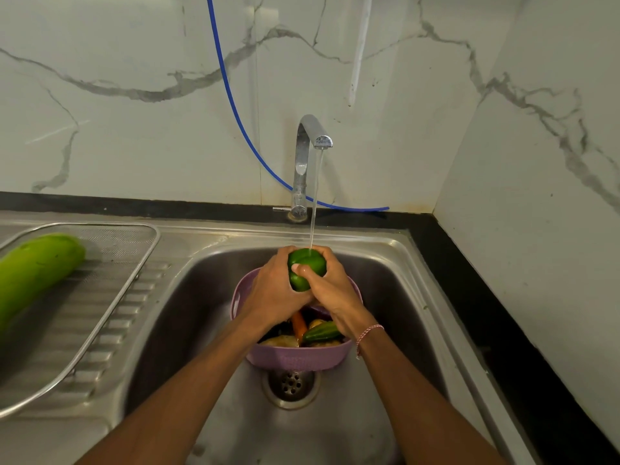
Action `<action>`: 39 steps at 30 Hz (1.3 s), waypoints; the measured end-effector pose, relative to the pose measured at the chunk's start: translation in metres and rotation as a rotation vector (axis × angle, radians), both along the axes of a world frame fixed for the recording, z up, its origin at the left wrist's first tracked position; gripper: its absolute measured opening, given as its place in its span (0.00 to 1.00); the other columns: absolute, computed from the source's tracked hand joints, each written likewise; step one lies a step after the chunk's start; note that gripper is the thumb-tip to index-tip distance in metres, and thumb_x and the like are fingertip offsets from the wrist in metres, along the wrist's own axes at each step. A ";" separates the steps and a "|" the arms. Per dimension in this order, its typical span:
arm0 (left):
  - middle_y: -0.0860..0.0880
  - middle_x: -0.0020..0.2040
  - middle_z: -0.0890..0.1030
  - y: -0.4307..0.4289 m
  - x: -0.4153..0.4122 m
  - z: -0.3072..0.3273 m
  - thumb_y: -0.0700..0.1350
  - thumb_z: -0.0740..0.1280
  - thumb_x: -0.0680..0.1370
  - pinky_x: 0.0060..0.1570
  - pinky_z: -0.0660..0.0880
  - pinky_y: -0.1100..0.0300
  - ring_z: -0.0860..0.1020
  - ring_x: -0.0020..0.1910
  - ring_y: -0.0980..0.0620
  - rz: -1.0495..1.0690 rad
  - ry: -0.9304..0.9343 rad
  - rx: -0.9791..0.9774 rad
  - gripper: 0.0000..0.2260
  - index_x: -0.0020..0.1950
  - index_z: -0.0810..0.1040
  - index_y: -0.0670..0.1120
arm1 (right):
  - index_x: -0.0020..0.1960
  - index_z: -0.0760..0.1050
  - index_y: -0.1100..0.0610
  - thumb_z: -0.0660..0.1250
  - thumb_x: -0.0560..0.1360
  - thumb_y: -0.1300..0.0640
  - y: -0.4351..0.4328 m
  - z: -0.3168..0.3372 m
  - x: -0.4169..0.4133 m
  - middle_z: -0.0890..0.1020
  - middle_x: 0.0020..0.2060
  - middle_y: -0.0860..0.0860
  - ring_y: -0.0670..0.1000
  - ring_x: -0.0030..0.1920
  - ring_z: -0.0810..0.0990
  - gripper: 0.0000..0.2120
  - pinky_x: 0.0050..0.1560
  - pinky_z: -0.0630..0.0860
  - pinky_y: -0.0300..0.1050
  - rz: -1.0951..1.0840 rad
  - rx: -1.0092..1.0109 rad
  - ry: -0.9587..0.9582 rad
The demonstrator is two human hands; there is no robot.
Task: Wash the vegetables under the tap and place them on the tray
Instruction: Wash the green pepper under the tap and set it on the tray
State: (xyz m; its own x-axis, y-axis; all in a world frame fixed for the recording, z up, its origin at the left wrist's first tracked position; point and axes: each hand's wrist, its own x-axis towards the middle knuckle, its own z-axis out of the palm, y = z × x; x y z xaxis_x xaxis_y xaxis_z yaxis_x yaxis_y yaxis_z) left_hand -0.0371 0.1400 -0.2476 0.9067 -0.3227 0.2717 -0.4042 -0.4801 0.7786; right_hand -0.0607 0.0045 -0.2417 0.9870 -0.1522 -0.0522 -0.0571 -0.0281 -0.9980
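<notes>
The green capsicum (pixel 307 268) is held under the thin stream of water (pixel 314 203) from the tap (pixel 303 162), above the steel sink (pixel 385 297). Both hands grasp it: the left hand (pixel 275 286) wraps one side, the right hand (pixel 332 290) the other. Just below them a purple colander (pixel 298 359) stands in the sink, with a carrot (pixel 298 325) and other vegetables inside. On the drainboard to the left, the wire tray (pixel 120 239) carries one long green gourd (pixel 37 270).
</notes>
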 end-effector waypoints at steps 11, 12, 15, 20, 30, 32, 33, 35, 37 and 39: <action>0.53 0.56 0.80 -0.003 0.004 -0.001 0.58 0.79 0.65 0.53 0.78 0.55 0.78 0.54 0.52 0.140 -0.079 0.009 0.31 0.64 0.76 0.51 | 0.68 0.72 0.42 0.75 0.78 0.56 0.000 -0.002 0.005 0.78 0.64 0.50 0.54 0.63 0.81 0.23 0.57 0.86 0.56 -0.049 0.054 0.017; 0.52 0.55 0.79 -0.003 0.004 -0.001 0.62 0.76 0.63 0.52 0.79 0.54 0.78 0.53 0.52 0.151 -0.063 0.022 0.32 0.64 0.75 0.51 | 0.68 0.71 0.42 0.74 0.79 0.57 0.000 -0.002 0.004 0.79 0.63 0.49 0.53 0.62 0.81 0.22 0.56 0.86 0.56 -0.042 0.063 0.025; 0.50 0.53 0.79 -0.003 0.004 -0.002 0.67 0.70 0.63 0.47 0.81 0.52 0.79 0.50 0.50 0.172 -0.028 0.101 0.34 0.63 0.72 0.51 | 0.71 0.70 0.43 0.67 0.84 0.54 0.002 -0.003 0.003 0.80 0.63 0.51 0.52 0.61 0.83 0.17 0.59 0.85 0.56 -0.015 0.014 0.034; 0.49 0.53 0.78 -0.010 0.000 -0.003 0.68 0.71 0.66 0.47 0.82 0.49 0.78 0.49 0.49 0.133 -0.042 0.193 0.34 0.64 0.67 0.51 | 0.70 0.70 0.48 0.53 0.88 0.47 -0.001 -0.001 0.001 0.79 0.58 0.54 0.53 0.58 0.82 0.14 0.56 0.85 0.53 -0.076 0.048 0.071; 0.53 0.52 0.80 -0.016 -0.008 -0.002 0.62 0.81 0.65 0.49 0.81 0.52 0.80 0.49 0.52 0.063 -0.015 0.153 0.36 0.64 0.67 0.52 | 0.55 0.74 0.42 0.57 0.86 0.43 -0.008 -0.006 0.007 0.79 0.60 0.56 0.58 0.58 0.82 0.08 0.54 0.85 0.62 -0.212 0.077 0.227; 0.54 0.52 0.80 -0.013 -0.007 -0.002 0.60 0.83 0.63 0.48 0.80 0.55 0.80 0.49 0.53 0.063 0.012 0.124 0.38 0.63 0.66 0.52 | 0.57 0.75 0.42 0.58 0.85 0.45 -0.006 -0.005 0.007 0.79 0.61 0.55 0.57 0.60 0.82 0.07 0.48 0.86 0.55 -0.180 0.083 0.205; 0.54 0.51 0.79 -0.011 -0.007 -0.002 0.59 0.84 0.62 0.47 0.80 0.56 0.80 0.49 0.54 0.066 0.018 0.116 0.39 0.63 0.66 0.52 | 0.58 0.75 0.43 0.59 0.86 0.46 -0.004 -0.003 0.007 0.78 0.61 0.54 0.57 0.61 0.81 0.07 0.45 0.85 0.52 -0.161 0.082 0.196; 0.56 0.50 0.79 -0.007 -0.007 -0.001 0.59 0.85 0.60 0.45 0.78 0.60 0.79 0.47 0.55 0.068 0.025 0.108 0.40 0.63 0.66 0.51 | 0.60 0.75 0.44 0.59 0.86 0.48 -0.003 -0.003 0.007 0.78 0.62 0.54 0.56 0.62 0.81 0.07 0.48 0.87 0.55 -0.125 0.075 0.181; 0.56 0.50 0.78 -0.007 -0.006 -0.002 0.58 0.85 0.60 0.42 0.75 0.64 0.78 0.46 0.57 0.061 0.030 0.092 0.41 0.63 0.65 0.51 | 0.62 0.74 0.44 0.60 0.86 0.50 -0.004 -0.004 0.006 0.79 0.62 0.54 0.56 0.62 0.81 0.07 0.53 0.86 0.58 -0.097 0.084 0.179; 0.57 0.50 0.78 -0.006 -0.006 -0.002 0.57 0.85 0.62 0.41 0.73 0.67 0.78 0.46 0.57 0.047 0.025 0.073 0.40 0.63 0.65 0.51 | 0.65 0.73 0.45 0.61 0.86 0.51 -0.004 -0.001 0.004 0.79 0.62 0.54 0.56 0.61 0.82 0.09 0.51 0.87 0.54 -0.073 0.072 0.168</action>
State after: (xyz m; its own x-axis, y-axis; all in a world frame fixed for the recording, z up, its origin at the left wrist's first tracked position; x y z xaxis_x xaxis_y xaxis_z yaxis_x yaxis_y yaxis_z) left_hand -0.0433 0.1338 -0.2494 0.9274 -0.2979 0.2261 -0.3609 -0.5541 0.7502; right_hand -0.0563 0.0001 -0.2430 0.9499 -0.2130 -0.2286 -0.2224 0.0531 -0.9735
